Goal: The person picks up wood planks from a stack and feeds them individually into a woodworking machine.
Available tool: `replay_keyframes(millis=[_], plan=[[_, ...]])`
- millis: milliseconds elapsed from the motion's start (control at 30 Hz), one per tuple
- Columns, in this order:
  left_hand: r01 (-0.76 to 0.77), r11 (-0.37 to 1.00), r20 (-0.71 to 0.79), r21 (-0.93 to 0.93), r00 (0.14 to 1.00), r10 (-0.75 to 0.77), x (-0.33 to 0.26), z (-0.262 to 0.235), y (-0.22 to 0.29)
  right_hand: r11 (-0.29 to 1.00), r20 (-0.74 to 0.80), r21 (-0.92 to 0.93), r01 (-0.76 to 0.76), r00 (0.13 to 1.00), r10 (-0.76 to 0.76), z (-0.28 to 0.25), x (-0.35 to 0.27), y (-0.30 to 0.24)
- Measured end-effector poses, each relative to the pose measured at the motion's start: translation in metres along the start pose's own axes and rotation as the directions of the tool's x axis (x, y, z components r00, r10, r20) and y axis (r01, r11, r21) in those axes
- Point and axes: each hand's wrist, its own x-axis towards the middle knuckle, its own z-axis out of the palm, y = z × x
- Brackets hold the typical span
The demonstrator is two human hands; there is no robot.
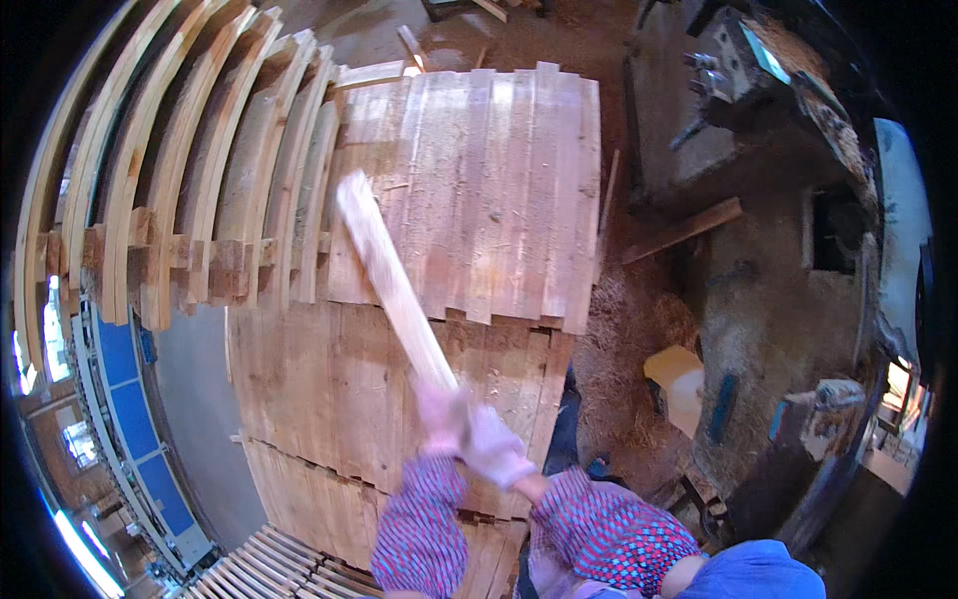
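A pale wooden strip [394, 285] slants up and to the left over the stacked boards, its far end blurred by motion. My left hand [437, 411], in a light pinkish glove, is closed around the near end of the strip. Pressed up against it from the right, my gloved right hand [494, 446] also grips that end; its fingertips are smeared. Beneath the strip lies a layer of boards [499, 190] set side by side, dusted with wood chips. More boards [319, 369] are stacked below and nearer to me.
Long wooden slats [205, 170] lie on crosspieces at the left. A blue-panelled machine or conveyor [130, 399] stands beyond a grey surface. To the right are machinery [743, 80], a loose plank [684, 230], a yellowish block [677, 384] and sawdust on the floor. More slats [279, 564] lie at lower left.
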Motion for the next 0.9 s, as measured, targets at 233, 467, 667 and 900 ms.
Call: replay_keyframes(millis=[233,467,667,900], plan=[[0.111,0.742,-0.062,-0.661,0.978,-0.201,-0.175,0.049,-0.031,0.972,0.379,0.018,-0.234,0.901,0.210,-0.118,-0.144,0.001],[0.091,0.268,0.201,-0.959,0.887,0.416,-0.317,-0.013,0.057,0.496,0.298,0.836,-0.237,0.953,-0.047,-0.229,-0.282,-0.054],[0.307,0.254,0.397,-0.917,0.647,0.651,-0.428,0.002,0.095,0.859,-0.450,0.508,0.069,0.871,0.196,-0.277,-0.488,-0.033],[0.416,0.328,0.506,-0.848,0.452,0.735,-0.477,0.029,0.097,0.766,-0.889,-0.144,-0.627,0.421,0.178,-0.214,-0.684,0.038]])
